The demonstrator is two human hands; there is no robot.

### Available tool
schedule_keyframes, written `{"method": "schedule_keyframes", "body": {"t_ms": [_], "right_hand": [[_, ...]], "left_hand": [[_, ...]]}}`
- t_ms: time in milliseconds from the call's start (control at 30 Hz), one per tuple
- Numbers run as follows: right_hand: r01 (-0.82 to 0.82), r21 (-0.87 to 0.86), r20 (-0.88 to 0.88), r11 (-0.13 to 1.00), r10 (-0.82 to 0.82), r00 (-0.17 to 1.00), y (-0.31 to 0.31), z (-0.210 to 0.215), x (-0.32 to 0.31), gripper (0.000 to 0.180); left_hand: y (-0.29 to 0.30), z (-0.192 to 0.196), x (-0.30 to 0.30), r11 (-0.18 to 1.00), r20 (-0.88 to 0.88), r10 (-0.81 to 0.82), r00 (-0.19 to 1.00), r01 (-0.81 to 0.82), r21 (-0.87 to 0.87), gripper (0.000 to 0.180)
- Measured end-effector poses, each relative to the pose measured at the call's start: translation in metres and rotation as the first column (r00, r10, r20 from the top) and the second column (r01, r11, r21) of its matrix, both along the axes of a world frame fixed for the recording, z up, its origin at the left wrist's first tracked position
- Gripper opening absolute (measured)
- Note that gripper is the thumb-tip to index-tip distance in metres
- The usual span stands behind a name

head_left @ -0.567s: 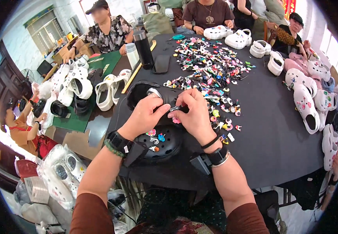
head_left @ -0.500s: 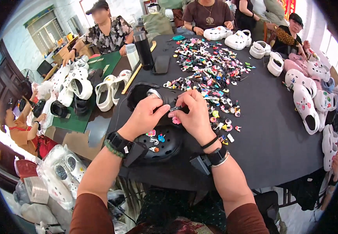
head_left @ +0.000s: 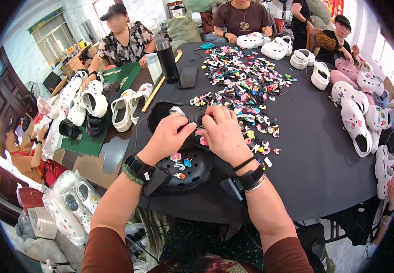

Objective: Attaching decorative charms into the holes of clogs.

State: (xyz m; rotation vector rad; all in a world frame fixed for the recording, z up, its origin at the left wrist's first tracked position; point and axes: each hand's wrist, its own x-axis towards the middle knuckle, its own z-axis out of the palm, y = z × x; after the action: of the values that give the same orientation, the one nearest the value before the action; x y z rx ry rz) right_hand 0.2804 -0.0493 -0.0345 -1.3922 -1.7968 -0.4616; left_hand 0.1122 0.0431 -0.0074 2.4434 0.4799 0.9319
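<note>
A black clog (head_left: pixel 159 119) lies under both hands at the near left part of the tabletop (head_left: pixel 315 154), its open heel to the left. The left hand (head_left: pixel 166 136) has its grip closed over the clog's near side, thumb and fingers drawn together; the right hand (head_left: pixel 224 136) bends over the front, its grip nearly closed, though I cannot tell whether the fingertips pinch anything. Just nearer, a second black clog (head_left: pixel 199 169) already carries a small cluster of charms (head_left: pixel 187 163), with several round holes bare, so it looks partly decorated; how many the held one has is hidden (the hands cover most of its top). Both look like smooth, moulded foam, rounded at the toe. Farther off, a loose heap of small, glossy, rubbery charms (head_left: pixel 247 79) spreads over the matt black surface, leaving plenty unused. Along the right edge, white clogs (head_left: pixel 357 129) bear colourful charms already.
</note>
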Motion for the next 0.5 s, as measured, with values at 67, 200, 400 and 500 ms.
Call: {"method": "schedule_keyframes", "body": {"t_ms": [67, 200, 400, 500], "right_hand": [[-0.011, 0.006, 0.016, 1.0, 0.011, 1.0, 0.001, 0.0, -0.001, 0.022], [-0.028, -0.006, 0.035, 1.0, 0.028, 0.999, 0.005, -0.004, -0.001, 0.016], [-0.069, 0.069, -0.044, 0.995, 0.072, 0.996, 0.011, -0.013, -0.006, 0.012], [-0.079, 0.047, -0.087, 0.996, 0.083, 0.993, 0.014, -0.015, -0.007, 0.013]], "left_hand": [[0.0, 0.0, -0.001, 0.998, -0.062, 0.06, 0.996, -0.061, -0.003, 0.029], [0.0, 0.0, -0.002, 0.998, -0.031, 0.067, 0.997, -0.067, 0.005, 0.03], [0.002, -0.001, -0.002, 0.996, -0.057, 0.084, 0.995, -0.085, -0.014, 0.035], [0.003, -0.002, -0.003, 0.995, -0.06, 0.085, 0.995, -0.088, -0.045, 0.035]]}}
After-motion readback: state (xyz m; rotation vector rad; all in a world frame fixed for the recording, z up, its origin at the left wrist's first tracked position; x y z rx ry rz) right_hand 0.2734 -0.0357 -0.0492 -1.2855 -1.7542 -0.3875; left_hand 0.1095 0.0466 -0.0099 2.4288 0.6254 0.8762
